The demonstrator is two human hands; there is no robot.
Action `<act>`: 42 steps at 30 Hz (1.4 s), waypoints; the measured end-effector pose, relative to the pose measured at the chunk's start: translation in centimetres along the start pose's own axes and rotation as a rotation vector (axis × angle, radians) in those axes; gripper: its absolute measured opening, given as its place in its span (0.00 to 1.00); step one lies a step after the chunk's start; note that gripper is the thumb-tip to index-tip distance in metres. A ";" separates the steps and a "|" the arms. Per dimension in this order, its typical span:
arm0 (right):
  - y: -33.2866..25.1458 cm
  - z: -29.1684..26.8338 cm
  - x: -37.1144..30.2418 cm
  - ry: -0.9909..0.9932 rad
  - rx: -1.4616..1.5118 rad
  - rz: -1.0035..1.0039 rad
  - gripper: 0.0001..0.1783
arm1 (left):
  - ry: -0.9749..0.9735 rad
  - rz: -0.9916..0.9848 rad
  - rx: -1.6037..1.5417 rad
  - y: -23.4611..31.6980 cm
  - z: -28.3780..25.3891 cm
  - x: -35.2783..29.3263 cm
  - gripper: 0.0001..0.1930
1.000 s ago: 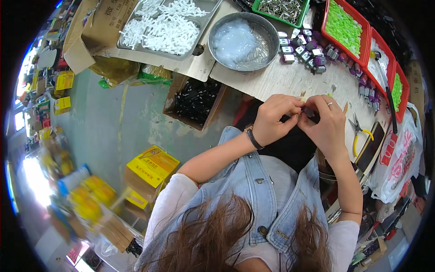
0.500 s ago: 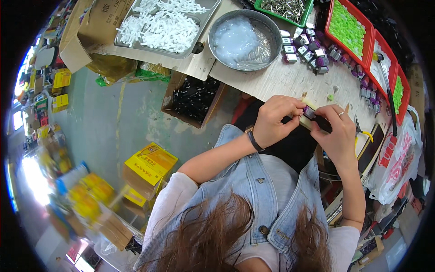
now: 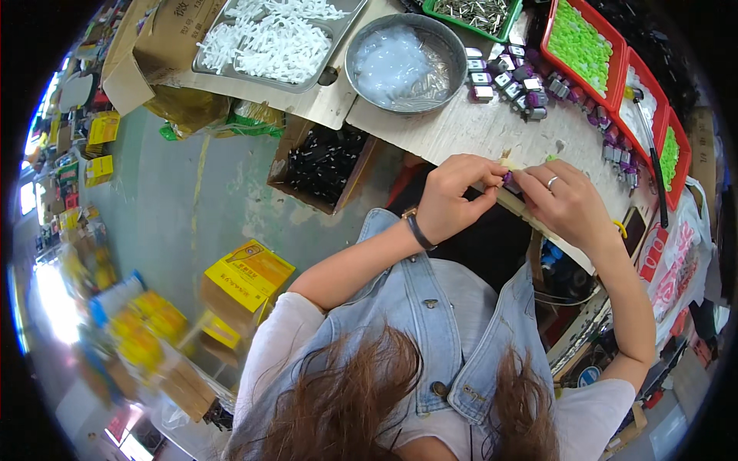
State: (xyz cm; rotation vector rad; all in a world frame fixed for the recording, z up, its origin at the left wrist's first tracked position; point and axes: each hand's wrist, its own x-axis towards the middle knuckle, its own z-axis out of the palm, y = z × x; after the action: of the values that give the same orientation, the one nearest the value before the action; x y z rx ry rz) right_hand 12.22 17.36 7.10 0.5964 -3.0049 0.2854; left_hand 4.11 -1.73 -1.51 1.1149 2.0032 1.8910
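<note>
At the table's near edge, my left hand (image 3: 459,198) and my right hand (image 3: 567,201) meet fingertip to fingertip. Between them a small purple part (image 3: 507,178) shows, mostly covered by the fingers. My left thumb and index finger pinch at its left side. From the right, the bent fingers of my right hand press over it. A pale yellowish block (image 3: 510,164) sits on the edge just beyond the fingertips. Similar purple-and-silver parts (image 3: 513,91) lie in a loose group farther back on the table.
A round metal pan (image 3: 406,63) with clear thin pieces stands beside a metal tray of white plastic pieces (image 3: 283,50). Red trays (image 3: 619,71) line the right, a green tray (image 3: 470,17) the back. Below the table is a box of black parts (image 3: 327,165).
My right hand has moved left and its fingers now cover most of the purple part, which showed plainly before. The left hand has shifted slightly left. The whole view has shifted a little.
</note>
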 end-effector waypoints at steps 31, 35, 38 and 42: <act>-0.1 0.2 -2.7 0.445 0.450 0.730 0.15 | -0.075 0.000 0.089 1.0 -0.8 -0.3 0.07; 3.1 2.7 -6.6 0.481 0.237 0.957 0.13 | -0.104 0.010 0.079 1.1 -0.8 -0.1 0.07; 2.8 3.1 -6.3 0.572 0.117 0.851 0.13 | -0.085 0.035 0.100 1.6 -1.0 0.1 0.07; 3.5 3.1 -5.6 0.502 0.283 0.760 0.16 | -0.067 0.044 0.128 2.5 -1.5 0.2 0.08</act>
State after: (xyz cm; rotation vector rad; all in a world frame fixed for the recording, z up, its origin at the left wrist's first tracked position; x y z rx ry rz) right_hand 15.96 22.05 2.94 -0.5664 -2.5587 0.7637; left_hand 4.06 -2.96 1.14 1.2465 2.1046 1.7424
